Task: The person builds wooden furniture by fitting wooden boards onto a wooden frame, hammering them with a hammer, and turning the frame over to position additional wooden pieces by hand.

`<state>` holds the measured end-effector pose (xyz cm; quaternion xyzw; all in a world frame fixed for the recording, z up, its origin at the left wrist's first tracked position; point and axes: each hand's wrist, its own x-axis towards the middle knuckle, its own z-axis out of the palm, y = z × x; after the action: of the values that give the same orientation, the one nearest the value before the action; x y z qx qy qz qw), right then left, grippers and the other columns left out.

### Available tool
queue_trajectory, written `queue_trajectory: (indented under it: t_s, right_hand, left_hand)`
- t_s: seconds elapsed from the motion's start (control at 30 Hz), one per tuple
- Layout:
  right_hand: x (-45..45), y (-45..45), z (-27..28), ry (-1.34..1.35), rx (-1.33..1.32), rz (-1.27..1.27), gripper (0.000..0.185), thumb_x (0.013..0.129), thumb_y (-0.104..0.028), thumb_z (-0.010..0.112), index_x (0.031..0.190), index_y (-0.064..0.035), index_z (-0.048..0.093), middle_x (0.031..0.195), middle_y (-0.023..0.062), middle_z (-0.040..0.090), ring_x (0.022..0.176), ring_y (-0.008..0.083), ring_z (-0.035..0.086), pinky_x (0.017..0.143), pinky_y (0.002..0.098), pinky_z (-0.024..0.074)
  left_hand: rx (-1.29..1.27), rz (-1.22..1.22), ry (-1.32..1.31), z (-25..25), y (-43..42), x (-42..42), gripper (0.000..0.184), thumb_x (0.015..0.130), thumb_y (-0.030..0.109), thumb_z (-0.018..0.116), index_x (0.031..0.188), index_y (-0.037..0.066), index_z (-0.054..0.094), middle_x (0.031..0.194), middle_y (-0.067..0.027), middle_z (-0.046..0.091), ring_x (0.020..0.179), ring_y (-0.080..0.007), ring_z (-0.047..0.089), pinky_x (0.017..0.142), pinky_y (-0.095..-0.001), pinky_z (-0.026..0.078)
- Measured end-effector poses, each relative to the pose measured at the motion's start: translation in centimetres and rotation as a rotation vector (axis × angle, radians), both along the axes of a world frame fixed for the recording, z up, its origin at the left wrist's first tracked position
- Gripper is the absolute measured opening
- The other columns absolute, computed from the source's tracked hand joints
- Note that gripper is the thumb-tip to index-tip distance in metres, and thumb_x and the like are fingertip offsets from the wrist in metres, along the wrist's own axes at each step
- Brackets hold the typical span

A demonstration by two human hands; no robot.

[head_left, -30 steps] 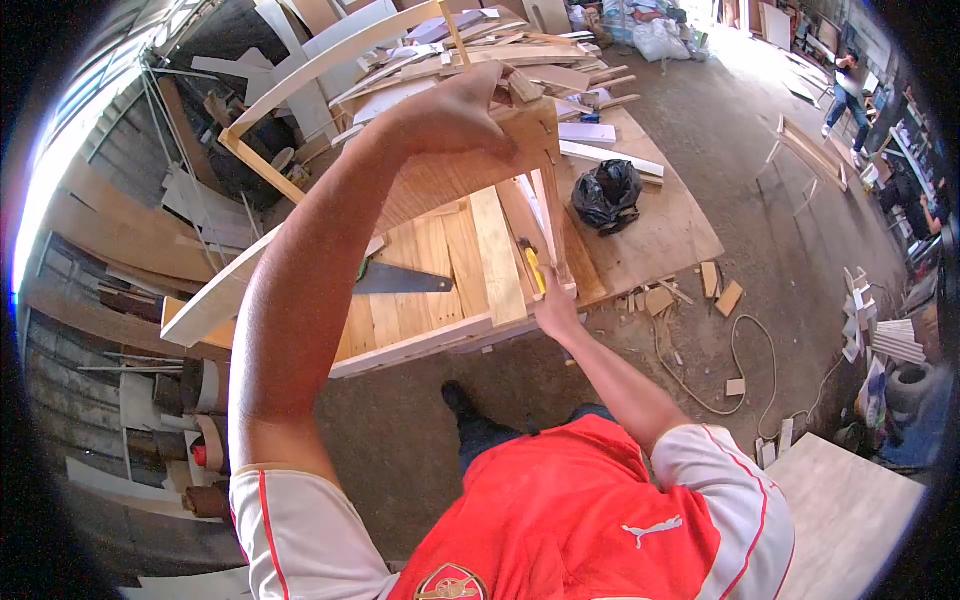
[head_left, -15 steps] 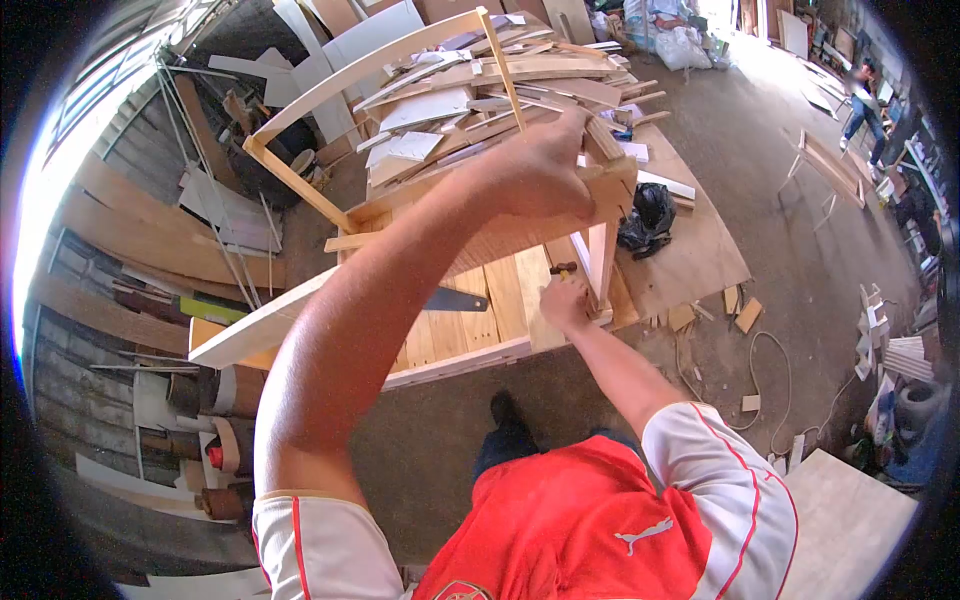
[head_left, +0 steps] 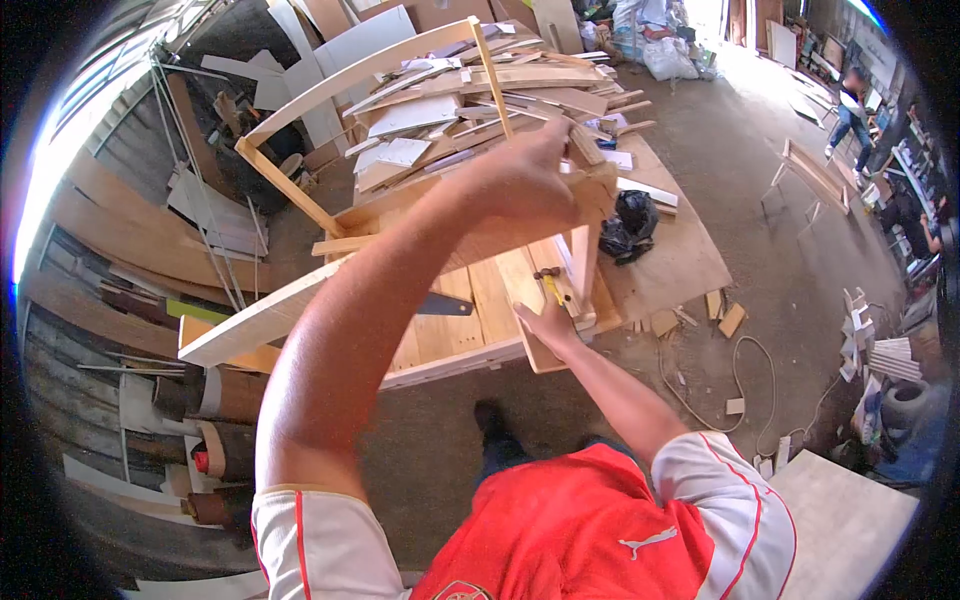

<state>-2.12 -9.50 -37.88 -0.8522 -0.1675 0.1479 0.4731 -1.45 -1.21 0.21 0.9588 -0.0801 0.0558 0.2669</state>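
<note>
My left hand point(head_left: 535, 185) is closed at the upper corner of a wooden frame point(head_left: 590, 195), beside a short upright wood end point(head_left: 583, 148); its fingertips are partly hidden. Below it, my right hand point(head_left: 550, 325) grips the near end of a loose wooden board point(head_left: 519, 280), thumb on the left side. A hammer point(head_left: 555, 287) with a yellow handle lies on that board, just beyond my fingers. Left of the board, a saw blade point(head_left: 447, 305) lies on the frame's slats point(head_left: 487, 290), partly hidden by my left forearm.
Scrap wood point(head_left: 440, 110) is heaped behind the frame. A black plastic bag point(head_left: 630, 225) sits on a plywood sheet point(head_left: 675, 265) at the right. A cable point(head_left: 742, 375) and offcuts point(head_left: 732, 320) lie on the floor. Another person point(head_left: 852, 115) stands far right.
My right hand has moved down and left, and the board's near end now juts out toward me. More of the hammer's handle shows. My left hand stays on the frame's corner.
</note>
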Motion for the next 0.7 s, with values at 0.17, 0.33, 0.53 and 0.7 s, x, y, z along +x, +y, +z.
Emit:
queue_trajectory:
  t_s: [0.17,0.33,0.53,0.7]
  right_hand:
    - [-3.3,-12.3,8.0,0.166,-0.001,0.156,0.072,0.08,-0.056,0.072,0.119,0.0043,0.063,0.109,0.0287,0.067,0.107,0.0372,0.066,0.093,0.0426,0.0497]
    - [-4.4,-20.7,9.7,0.017,-0.068,0.14,0.063,0.08,-0.057,0.071,0.106,0.0006,0.065,0.095,0.0267,0.069,0.094,0.0371,0.069,0.081,0.0437,0.0531]
    - [-5.0,-30.9,8.1,-0.116,-0.147,0.081,0.048,0.079,-0.044,0.075,0.088,0.0005,0.059,0.07,0.0139,0.059,0.064,0.0195,0.054,0.058,0.0381,0.0438]
    - [-9.0,-39.1,10.1,-0.072,0.041,0.029,0.048,0.074,-0.04,0.08,0.079,-0.0011,0.052,0.062,0.003,0.045,0.06,0.0114,0.043,0.052,0.0334,0.0372]
  left_hand:
    - [0.09,0.001,-0.044,-0.4,0.6,0.4,0.075,0.068,0.025,0.081,0.131,0.001,0.049,0.118,-0.025,0.064,0.113,-0.0347,0.062,0.098,-0.0372,0.047]
    - [0.348,0.147,-0.216,0.3,-2.3,-3.4,0.081,0.065,0.035,0.088,0.13,0.002,0.052,0.1,-0.0241,0.07,0.098,-0.0359,0.069,0.086,-0.0459,0.053]
    - [0.284,0.095,-0.167,1.4,-2.6,-5.9,0.077,0.074,0.047,0.081,0.134,0.006,0.054,0.103,-0.0219,0.071,0.099,-0.0336,0.069,0.089,-0.0454,0.053]
    - [0.258,0.095,-0.146,2.0,-0.3,-6.4,0.055,0.084,0.046,0.073,0.123,0.007,0.065,0.113,-0.016,0.07,0.105,-0.0292,0.068,0.093,-0.0394,0.05]
